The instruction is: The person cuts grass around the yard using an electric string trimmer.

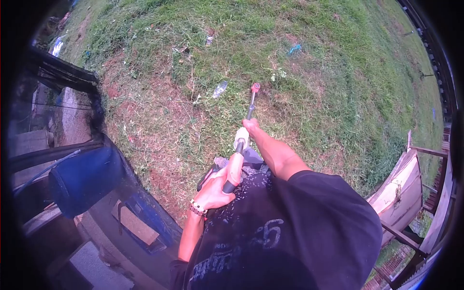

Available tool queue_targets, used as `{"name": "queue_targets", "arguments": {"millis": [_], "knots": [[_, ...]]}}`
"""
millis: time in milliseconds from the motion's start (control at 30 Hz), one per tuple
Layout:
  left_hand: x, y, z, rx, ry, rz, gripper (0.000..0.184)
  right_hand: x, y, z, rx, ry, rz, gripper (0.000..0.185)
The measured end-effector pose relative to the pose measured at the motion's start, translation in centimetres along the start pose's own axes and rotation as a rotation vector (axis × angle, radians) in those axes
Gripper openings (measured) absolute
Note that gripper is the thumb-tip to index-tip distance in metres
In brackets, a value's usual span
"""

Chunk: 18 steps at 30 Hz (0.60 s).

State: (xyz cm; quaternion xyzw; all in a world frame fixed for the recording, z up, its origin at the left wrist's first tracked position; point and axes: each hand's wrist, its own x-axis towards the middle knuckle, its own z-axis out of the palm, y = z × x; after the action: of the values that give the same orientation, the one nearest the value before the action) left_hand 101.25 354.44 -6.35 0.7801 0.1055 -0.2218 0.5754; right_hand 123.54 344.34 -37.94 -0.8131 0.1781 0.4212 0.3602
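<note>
A grass trimmer (251, 104) with a grey shaft and a small red head points away from my body over the grass. My right hand (250, 124) is wrapped round the shaft farther forward, below the red head. Nearer my body, my left hand (215, 190), with a beaded bracelet at the wrist, is closed round the rear handle end. A pale, whitish part sits on the shaft between the two hands. The trimmer's head is close to the grass; whether it touches is not clear. Grass bits cling to my dark shirt (290, 227).
A clear plastic bottle (220, 89) and a blue scrap (294, 49) lie in the grass (328, 72). On the left stands a dark structure with a blue rounded object (87, 181) and a brown board (135, 222). Wooden boards (398, 181) on a frame stand at right.
</note>
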Motion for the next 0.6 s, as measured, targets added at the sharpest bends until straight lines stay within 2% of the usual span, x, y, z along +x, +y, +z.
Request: {"name": "queue_targets", "arguments": {"millis": [67,200,300,433,533,600], "knots": [[0.3,-0.4,0.8,-0.008,0.136,0.077,0.081,0.5,-2.0,1.1,-0.03,-0.033,-0.057,0.05],[0.8,-0.6,0.6,0.098,0.229,0.09,0.073,3.8,-4.8,3.9,-0.015,-0.083,-0.076,0.051],[1.3,-0.4,0.0,0.13,0.224,0.076,0.064,3.8,-5.7,3.7,0.0,-0.129,-0.064,0.05],[1.8,-0.4,-0.4,0.122,0.181,0.081,0.067,4.8,-3.7,2.7,0.068,-0.145,-0.056,0.048],[2.1,-1.1,-0.6,0.14,0.066,0.092,0.073,9.4,1.9,3.1,0.142,-0.037,-0.039,0.038],[2.3,-1.1,-0.7,0.141,-0.001,0.124,0.078,5.9,3.3,0.7,0.089,0.104,0.01,0.039]]}}
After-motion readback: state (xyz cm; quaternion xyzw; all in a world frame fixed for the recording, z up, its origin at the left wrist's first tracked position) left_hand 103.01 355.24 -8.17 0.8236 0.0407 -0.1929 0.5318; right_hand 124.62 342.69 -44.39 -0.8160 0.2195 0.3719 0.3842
